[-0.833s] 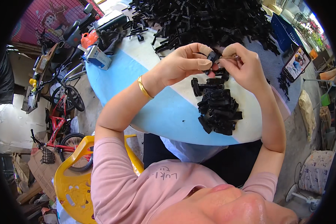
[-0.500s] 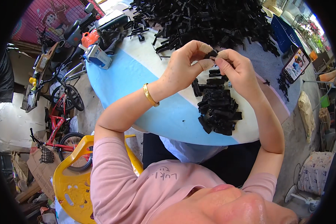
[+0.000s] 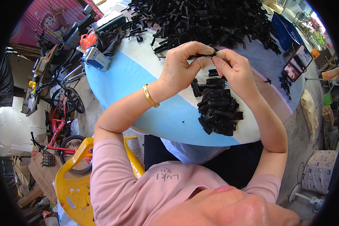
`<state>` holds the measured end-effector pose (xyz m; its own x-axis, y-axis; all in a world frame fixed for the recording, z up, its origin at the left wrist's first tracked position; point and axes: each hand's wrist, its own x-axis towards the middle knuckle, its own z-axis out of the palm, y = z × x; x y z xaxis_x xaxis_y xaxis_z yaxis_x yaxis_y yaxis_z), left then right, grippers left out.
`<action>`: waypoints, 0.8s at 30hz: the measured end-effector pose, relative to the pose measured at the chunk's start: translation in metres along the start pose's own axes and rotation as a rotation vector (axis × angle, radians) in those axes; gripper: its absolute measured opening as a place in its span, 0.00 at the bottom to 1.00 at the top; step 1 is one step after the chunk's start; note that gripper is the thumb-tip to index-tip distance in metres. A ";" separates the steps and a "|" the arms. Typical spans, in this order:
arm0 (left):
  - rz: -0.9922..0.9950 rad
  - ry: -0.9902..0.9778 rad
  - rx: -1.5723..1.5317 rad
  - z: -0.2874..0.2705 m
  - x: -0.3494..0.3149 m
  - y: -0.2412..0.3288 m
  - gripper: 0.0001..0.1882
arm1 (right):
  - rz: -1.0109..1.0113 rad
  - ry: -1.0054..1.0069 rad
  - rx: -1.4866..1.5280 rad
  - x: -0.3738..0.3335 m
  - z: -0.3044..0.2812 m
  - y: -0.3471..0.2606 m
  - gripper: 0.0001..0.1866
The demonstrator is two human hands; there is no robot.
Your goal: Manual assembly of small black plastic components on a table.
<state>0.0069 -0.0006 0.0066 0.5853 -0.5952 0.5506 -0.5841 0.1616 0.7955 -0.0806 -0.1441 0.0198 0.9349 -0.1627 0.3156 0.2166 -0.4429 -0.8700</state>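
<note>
My left hand (image 3: 182, 67) and my right hand (image 3: 235, 69) meet above the table, fingertips nearly touching. Both are closed in a pinch around a small black plastic part (image 3: 204, 56), mostly hidden by the fingers. Tan tape or covers wrap some fingertips, and a gold bangle (image 3: 150, 95) circles my left wrist. Just below the hands, similar black plastic parts lie in a neat cluster (image 3: 218, 107), stacked side by side. Beyond the hands rises a large loose heap of black plastic parts (image 3: 214, 22).
The table (image 3: 154, 118) has a blue and white cover. A phone (image 3: 297, 63) stands at right, near a blue basket (image 3: 286, 30). At the far left are a blue-white carton (image 3: 96, 58) and an orange bag (image 3: 88, 39). A yellow chair (image 3: 73, 188) and red bicycle (image 3: 57, 126) stand left.
Both hands stay together over the same spot, with small shifts of the fingers around the black part. The phone's picture differs. The cluster on the table looks the same.
</note>
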 end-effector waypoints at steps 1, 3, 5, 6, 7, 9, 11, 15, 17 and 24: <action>-0.001 -0.002 0.000 0.000 0.001 0.001 0.08 | 0.001 0.002 0.001 0.002 0.000 0.001 0.06; -0.128 -0.018 -0.342 -0.001 0.004 0.003 0.10 | -0.191 0.062 0.137 0.008 -0.001 0.002 0.03; -0.242 -0.026 -0.597 -0.006 0.008 0.008 0.11 | -0.260 0.061 -0.036 0.005 -0.010 -0.010 0.03; -0.355 -0.035 -0.854 -0.009 0.009 0.009 0.12 | -0.326 0.061 -0.212 0.004 -0.014 -0.014 0.05; -0.397 -0.058 -0.862 -0.011 0.009 0.006 0.14 | -0.326 0.026 -0.217 0.004 -0.018 -0.007 0.08; -0.461 -0.097 -0.921 -0.012 0.009 0.003 0.15 | -0.385 0.079 -0.177 0.004 -0.015 -0.001 0.09; -0.553 -0.146 -0.993 -0.011 0.008 0.000 0.19 | -0.440 0.134 -0.139 0.005 -0.015 0.000 0.09; -0.494 -0.339 -0.685 -0.010 0.008 0.010 0.18 | -0.626 0.154 -0.200 0.007 -0.019 0.001 0.11; -0.455 -0.373 -0.582 -0.007 0.006 0.012 0.19 | -0.515 0.133 -0.165 0.006 -0.014 0.004 0.11; -0.377 -0.316 -0.407 0.001 0.001 0.009 0.17 | -0.014 -0.042 0.257 0.003 -0.005 0.002 0.06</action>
<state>0.0013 0.0000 0.0142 0.4787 -0.8628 0.1627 -0.0738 0.1451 0.9867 -0.0786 -0.1496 0.0210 0.9408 -0.1188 0.3173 0.2895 -0.2050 -0.9350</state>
